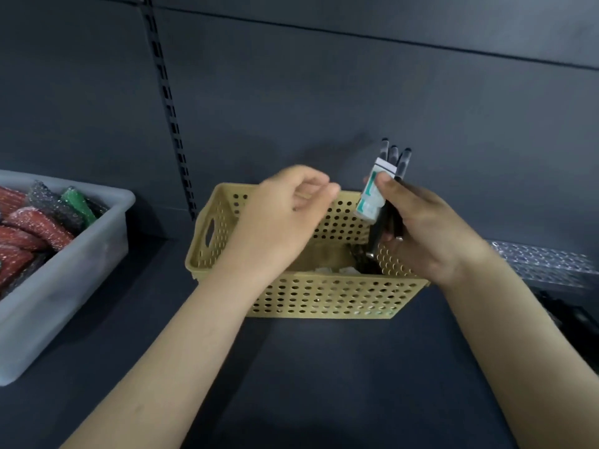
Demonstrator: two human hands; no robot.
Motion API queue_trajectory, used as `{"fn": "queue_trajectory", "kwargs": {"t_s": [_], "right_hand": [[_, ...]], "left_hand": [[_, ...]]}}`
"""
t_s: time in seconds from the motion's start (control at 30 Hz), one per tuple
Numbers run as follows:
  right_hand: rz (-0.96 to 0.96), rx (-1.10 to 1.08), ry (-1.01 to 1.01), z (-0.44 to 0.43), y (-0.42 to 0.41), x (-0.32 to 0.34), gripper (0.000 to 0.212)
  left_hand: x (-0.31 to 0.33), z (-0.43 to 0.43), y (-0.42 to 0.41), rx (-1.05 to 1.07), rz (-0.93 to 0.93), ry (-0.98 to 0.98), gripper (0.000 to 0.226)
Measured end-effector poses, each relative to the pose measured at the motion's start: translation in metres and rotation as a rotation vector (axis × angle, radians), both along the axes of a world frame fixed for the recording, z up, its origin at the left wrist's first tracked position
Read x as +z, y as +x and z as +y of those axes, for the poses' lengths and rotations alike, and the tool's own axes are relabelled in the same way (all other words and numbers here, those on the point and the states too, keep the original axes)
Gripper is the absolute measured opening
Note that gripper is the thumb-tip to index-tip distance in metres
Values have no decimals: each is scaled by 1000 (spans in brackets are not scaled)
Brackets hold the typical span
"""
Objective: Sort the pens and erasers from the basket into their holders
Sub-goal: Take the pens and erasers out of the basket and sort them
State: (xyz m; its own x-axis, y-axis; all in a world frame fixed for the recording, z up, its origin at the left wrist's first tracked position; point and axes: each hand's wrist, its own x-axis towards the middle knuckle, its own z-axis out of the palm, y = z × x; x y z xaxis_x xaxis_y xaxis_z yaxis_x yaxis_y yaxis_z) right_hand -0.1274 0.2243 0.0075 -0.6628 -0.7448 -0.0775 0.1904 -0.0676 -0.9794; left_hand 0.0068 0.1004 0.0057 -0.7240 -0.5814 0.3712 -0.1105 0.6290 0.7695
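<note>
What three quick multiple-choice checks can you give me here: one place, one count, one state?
1. Where does the grey plastic tub sit relative to the beige perforated plastic basket? A) left B) right C) inside it
2. How many black pens does the right hand hold? A) one B) three C) six
3. The white-and-green eraser is: A) lying in the basket B) gripped with the pens C) lying on the shelf

Key: 1 A, the tub is at the picture's left edge; 2 B, three caps rise above the hand; 3 B, the right hand clamps it against the pens.
</note>
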Motion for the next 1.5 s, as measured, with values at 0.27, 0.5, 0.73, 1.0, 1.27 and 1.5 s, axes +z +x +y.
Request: {"fn": "queue_trajectory", "kwargs": {"t_s": [0.27, 0.5, 0.73, 1.0, 1.27, 1.5], "right_hand": [[80, -55, -12, 73, -5, -4, 37], [27, -1, -24, 162, -39, -23, 47], [-101, 57, -49, 242, -77, -55, 41], [-360, 40, -38, 291, -119, -82, 25], [-324, -34, 172, 283, -135, -76, 14], [193, -66, 619, 252, -128, -74, 23]], "left_hand": [[-8, 96, -51, -232, 72, 522, 24], [-19, 175, -92, -280, 46, 871, 21], [-48, 250, -125, -254, -40, 1006, 25], [-70, 280, -137, -201, -18, 1142, 17], [-81, 258, -129, -150, 21, 1145, 11], [-87, 235, -125, -197, -21, 1107, 22]]}}
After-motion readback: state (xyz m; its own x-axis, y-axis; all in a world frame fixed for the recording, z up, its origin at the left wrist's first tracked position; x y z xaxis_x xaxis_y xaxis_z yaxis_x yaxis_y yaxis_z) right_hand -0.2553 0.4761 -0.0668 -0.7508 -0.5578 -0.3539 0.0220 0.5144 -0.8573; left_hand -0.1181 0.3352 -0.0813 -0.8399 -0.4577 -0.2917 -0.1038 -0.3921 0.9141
